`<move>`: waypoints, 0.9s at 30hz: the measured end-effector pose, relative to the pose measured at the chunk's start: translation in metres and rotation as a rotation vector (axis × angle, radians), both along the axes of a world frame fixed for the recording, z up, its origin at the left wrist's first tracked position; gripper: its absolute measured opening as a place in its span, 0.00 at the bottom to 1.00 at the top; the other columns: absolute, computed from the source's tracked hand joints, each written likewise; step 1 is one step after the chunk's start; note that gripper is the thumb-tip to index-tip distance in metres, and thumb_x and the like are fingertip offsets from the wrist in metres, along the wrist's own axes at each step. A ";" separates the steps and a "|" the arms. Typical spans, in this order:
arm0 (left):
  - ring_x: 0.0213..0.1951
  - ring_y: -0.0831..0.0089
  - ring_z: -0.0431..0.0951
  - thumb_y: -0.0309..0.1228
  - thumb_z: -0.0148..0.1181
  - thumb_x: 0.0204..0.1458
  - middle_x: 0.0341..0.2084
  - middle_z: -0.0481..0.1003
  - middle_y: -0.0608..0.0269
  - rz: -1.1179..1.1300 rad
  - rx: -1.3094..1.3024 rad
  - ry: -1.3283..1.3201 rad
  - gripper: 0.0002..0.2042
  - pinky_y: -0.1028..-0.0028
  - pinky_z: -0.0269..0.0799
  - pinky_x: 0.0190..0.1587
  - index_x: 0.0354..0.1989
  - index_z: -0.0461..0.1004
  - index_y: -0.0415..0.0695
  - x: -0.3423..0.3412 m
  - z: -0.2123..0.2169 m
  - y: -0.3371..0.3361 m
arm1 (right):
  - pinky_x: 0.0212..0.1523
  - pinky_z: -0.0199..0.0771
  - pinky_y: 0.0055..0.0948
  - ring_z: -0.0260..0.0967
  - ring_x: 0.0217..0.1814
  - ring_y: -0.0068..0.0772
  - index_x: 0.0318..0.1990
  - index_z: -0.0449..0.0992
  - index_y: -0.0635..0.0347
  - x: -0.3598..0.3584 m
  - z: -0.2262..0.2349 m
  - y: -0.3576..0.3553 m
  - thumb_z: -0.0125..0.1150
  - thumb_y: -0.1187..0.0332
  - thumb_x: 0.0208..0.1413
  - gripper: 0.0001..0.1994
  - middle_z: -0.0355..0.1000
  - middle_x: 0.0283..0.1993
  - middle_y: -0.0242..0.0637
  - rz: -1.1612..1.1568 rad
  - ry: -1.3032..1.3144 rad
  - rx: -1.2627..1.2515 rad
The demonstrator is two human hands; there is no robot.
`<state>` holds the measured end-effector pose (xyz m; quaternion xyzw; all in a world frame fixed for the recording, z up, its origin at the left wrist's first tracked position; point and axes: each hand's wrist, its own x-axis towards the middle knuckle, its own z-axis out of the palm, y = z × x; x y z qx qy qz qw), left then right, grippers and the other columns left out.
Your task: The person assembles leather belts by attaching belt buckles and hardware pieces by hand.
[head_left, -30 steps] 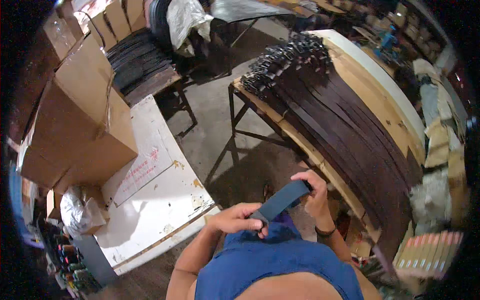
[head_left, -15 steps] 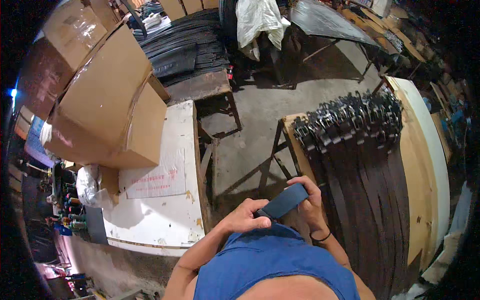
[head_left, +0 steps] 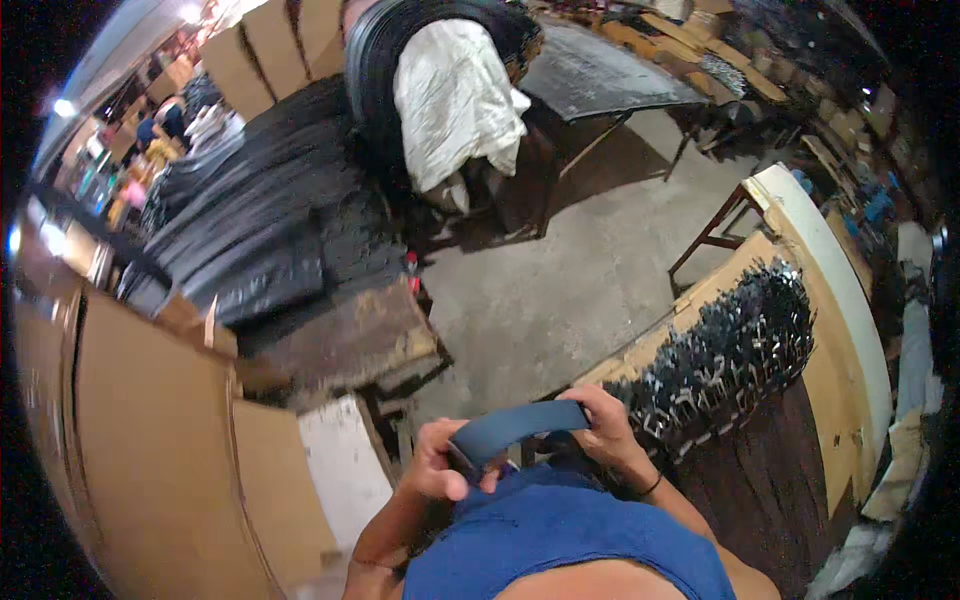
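Note:
In front of my waist a dark grey-blue belt (head_left: 517,424) arches between my two hands. My left hand (head_left: 436,462) grips one end, with its fingers curled around the strap. My right hand (head_left: 608,430) is closed on the other end, the thumb and fingers bent over it. Close by my right hand lies a thick row of dark belts (head_left: 760,460), side by side on a wooden board, their metal buckles (head_left: 735,365) bunched at the far end. Part of the held belt is hidden behind my fingers.
Large cardboard boxes (head_left: 155,430) stand at the left beside a white tabletop (head_left: 345,455). Beyond them, stacked black sheets (head_left: 270,220) rest near a worn wooden bench (head_left: 350,335). A white sack (head_left: 460,105) hangs before a black roll; a dark table (head_left: 610,75) stands farther back.
My view has swung toward the left and far side, so the boxes and sheets fill more of it. My hands have moved apart, spreading the belt into a wider arch.

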<state>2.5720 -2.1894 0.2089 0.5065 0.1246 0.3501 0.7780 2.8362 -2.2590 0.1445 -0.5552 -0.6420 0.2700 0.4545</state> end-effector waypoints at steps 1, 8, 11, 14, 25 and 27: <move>0.25 0.72 0.77 0.58 0.74 0.39 0.22 0.78 0.60 0.051 -0.063 -0.033 0.32 0.72 0.71 0.30 0.32 0.77 0.35 -0.001 0.003 0.023 | 0.47 0.73 0.37 0.73 0.46 0.48 0.49 0.75 0.58 0.007 0.002 0.013 0.62 0.80 0.38 0.25 0.75 0.44 0.44 -0.036 -0.030 -0.003; 0.18 0.70 0.74 0.52 0.63 0.53 0.16 0.75 0.61 -0.008 -0.006 -0.582 0.23 0.66 0.67 0.27 0.32 0.78 0.40 0.036 -0.002 0.152 | 0.44 0.75 0.32 0.76 0.41 0.36 0.43 0.78 0.60 0.041 -0.001 0.053 0.67 0.77 0.43 0.16 0.77 0.38 0.39 -0.400 -0.086 -0.001; 0.17 0.71 0.72 0.57 0.58 0.56 0.14 0.73 0.62 -0.038 0.013 -0.597 0.26 0.67 0.63 0.25 0.31 0.76 0.41 0.066 0.014 0.187 | 0.41 0.75 0.26 0.75 0.38 0.25 0.41 0.78 0.64 0.056 -0.016 0.057 0.67 0.77 0.49 0.11 0.77 0.36 0.36 -0.490 0.022 -0.017; 0.17 0.71 0.71 0.62 0.52 0.58 0.13 0.72 0.63 -0.089 0.010 -0.481 0.29 0.68 0.63 0.27 0.31 0.75 0.42 0.114 0.022 0.219 | 0.39 0.74 0.24 0.71 0.34 0.21 0.43 0.77 0.64 0.081 -0.042 0.060 0.67 0.73 0.54 0.10 0.74 0.31 0.30 -0.610 0.093 -0.027; 0.20 0.67 0.73 0.60 0.46 0.61 0.14 0.73 0.58 -0.388 0.003 0.078 0.31 0.64 0.71 0.37 0.28 0.72 0.39 0.328 -0.028 0.305 | 0.37 0.70 0.28 0.69 0.33 0.25 0.46 0.76 0.62 0.121 -0.025 0.112 0.72 0.69 0.48 0.18 0.71 0.31 0.33 -0.993 0.325 -0.316; 0.21 0.66 0.73 0.63 0.42 0.61 0.15 0.72 0.58 -0.570 -0.015 0.129 0.32 0.61 0.71 0.42 0.29 0.71 0.42 0.375 -0.042 0.328 | 0.36 0.70 0.29 0.68 0.33 0.26 0.46 0.76 0.61 0.133 -0.022 0.126 0.74 0.66 0.47 0.19 0.71 0.30 0.34 -1.136 0.283 -0.369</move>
